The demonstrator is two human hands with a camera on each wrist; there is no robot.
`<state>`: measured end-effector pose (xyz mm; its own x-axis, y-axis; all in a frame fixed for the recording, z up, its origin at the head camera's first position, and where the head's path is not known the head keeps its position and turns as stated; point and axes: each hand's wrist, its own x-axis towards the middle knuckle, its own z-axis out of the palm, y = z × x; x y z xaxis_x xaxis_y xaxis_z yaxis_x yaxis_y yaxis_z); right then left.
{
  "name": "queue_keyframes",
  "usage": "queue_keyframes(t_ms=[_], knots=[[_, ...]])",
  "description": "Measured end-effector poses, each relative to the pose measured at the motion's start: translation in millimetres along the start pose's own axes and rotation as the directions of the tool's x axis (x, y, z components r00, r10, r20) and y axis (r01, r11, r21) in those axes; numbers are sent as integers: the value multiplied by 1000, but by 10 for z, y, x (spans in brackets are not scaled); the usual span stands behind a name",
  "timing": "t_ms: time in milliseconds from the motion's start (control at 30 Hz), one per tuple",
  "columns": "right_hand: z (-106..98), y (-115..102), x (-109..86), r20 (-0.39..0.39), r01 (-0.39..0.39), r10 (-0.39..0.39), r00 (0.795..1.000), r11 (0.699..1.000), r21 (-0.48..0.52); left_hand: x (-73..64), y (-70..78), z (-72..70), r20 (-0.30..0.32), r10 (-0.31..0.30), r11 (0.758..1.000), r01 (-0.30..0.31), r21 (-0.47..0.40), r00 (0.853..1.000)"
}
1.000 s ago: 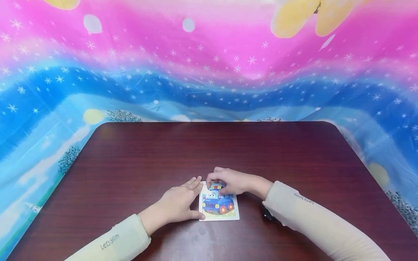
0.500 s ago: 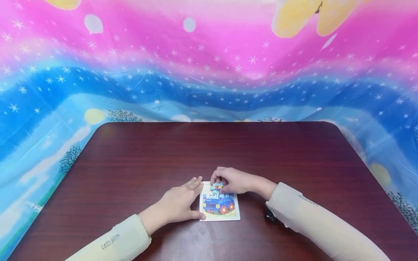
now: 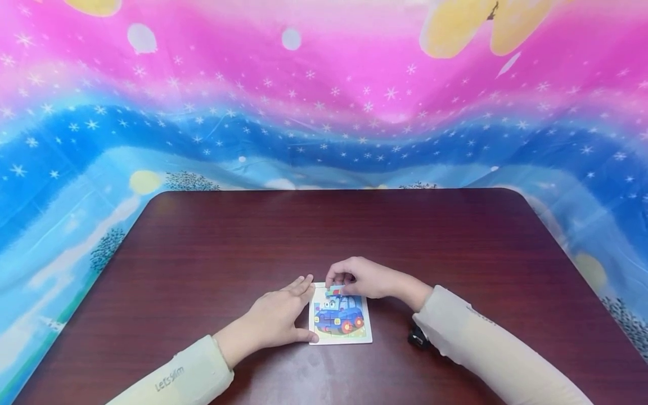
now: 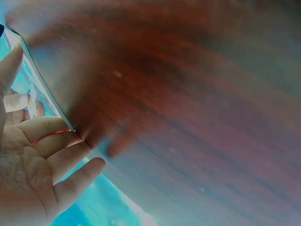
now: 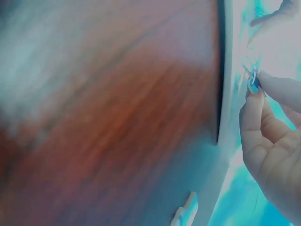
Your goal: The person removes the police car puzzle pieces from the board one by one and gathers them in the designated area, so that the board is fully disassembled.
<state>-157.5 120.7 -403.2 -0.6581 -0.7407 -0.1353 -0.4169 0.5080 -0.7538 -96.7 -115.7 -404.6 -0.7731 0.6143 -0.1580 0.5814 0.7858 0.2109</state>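
Note:
A small jigsaw puzzle with a blue cartoon car lies in a white-rimmed board (image 3: pixel 340 340) on the table. My right hand (image 3: pixel 372 278) is over the board's far right part. Between thumb and fingers it pinches a colourful puzzle piece (image 3: pixel 334 291), which looks tilted above the top of the car. The right wrist view shows this piece (image 5: pixel 254 84) nearly edge-on at the fingertips. My left hand (image 3: pixel 278 316) lies along the board's left edge with its fingers extended, thumb at the near left corner. In the left wrist view, the left hand's fingers (image 4: pixel 51 134) touch the board's edge.
The dark reddish-brown table (image 3: pixel 324 230) extends around the board. A patterned pink and blue cloth (image 3: pixel 324 129) hangs behind it. At the bottom of the right wrist view is a small pale piece (image 5: pixel 186 212). A black object (image 3: pixel 418 337) sits under the right sleeve.
The right hand has shifted slightly right and lifted the puzzle piece, tilting it. More of the car's roof and windows now shows. The left hand has stayed at the board's left edge.

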Motion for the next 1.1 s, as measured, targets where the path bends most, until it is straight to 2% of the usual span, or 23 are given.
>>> queue_keyframes(t_ms=[433,767,1100], knots=[[-178,47,-192,-84,12,-8,996,999,46,-6,-4,14,-6,-5,1000,5,5,1000],[-361,116,-442,-115,-17,25,993,998,65,-19,-3,23,-8,-5,1000,5,9,1000],[-507,313,-770,-171,-48,54,984,998,42,-16,-4,27,-12,0,1000,0,20,1000]])
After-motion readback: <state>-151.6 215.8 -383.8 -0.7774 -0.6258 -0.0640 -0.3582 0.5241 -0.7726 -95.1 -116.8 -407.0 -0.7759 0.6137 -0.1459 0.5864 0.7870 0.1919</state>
